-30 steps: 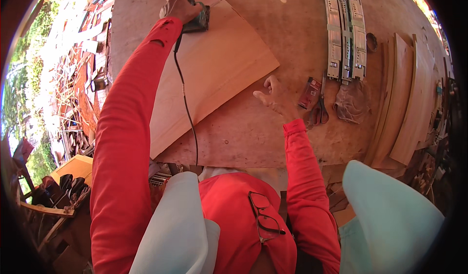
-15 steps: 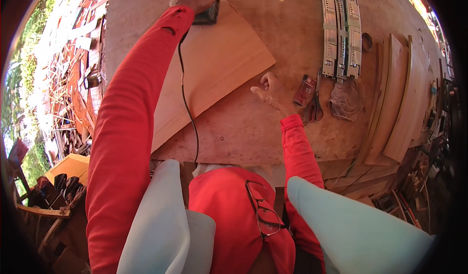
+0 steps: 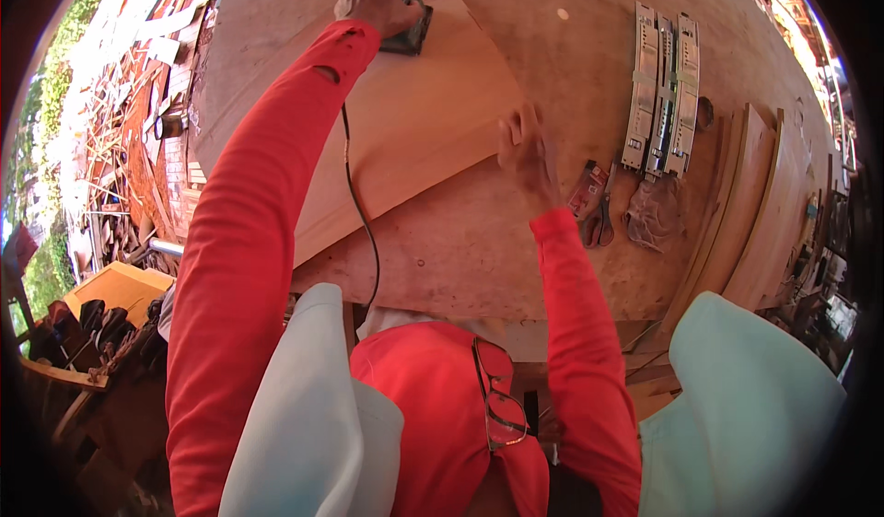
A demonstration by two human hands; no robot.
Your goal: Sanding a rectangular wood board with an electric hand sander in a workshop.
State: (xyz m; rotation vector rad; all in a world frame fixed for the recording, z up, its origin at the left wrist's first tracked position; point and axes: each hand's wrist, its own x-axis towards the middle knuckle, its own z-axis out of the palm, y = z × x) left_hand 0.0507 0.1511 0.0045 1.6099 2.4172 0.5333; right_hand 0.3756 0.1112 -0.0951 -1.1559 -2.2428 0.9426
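A person in red sleeves works at a wooden surface (image 3: 451, 282), the left hand (image 3: 378, 3) gripping the top of a dark corded power tool, apparently a sander (image 3: 412, 40), just short of 12 o'clock when the view is read as a dial. The tool sits on the far part of a flat wood panel (image 3: 433, 103), which lies askew around 11 o'clock. The right hand (image 3: 527, 158), open with fingers loosely bent, is at the panel's right corner, between 1 and 2 o'clock; whether it touches the wood cannot be told. The step in hand looks to be smoothing the panel's face; the next move would call for the sander's base held flat, the panel steadied and the cord (image 3: 361, 209) clear of its path.

By count: one sander, one cord and one panel in use; three metal rails (image 3: 663, 93) bundled side by side at 2 o'clock, with one dark ring (image 3: 705, 114) just beside them. Toward 3 o'clock lie one small red package (image 3: 587, 190), one pair of scissors (image 3: 603, 218) and one crumpled clear bag (image 3: 654, 218). Beyond them lie at least three long boards (image 3: 737, 185), their exact number unclear.
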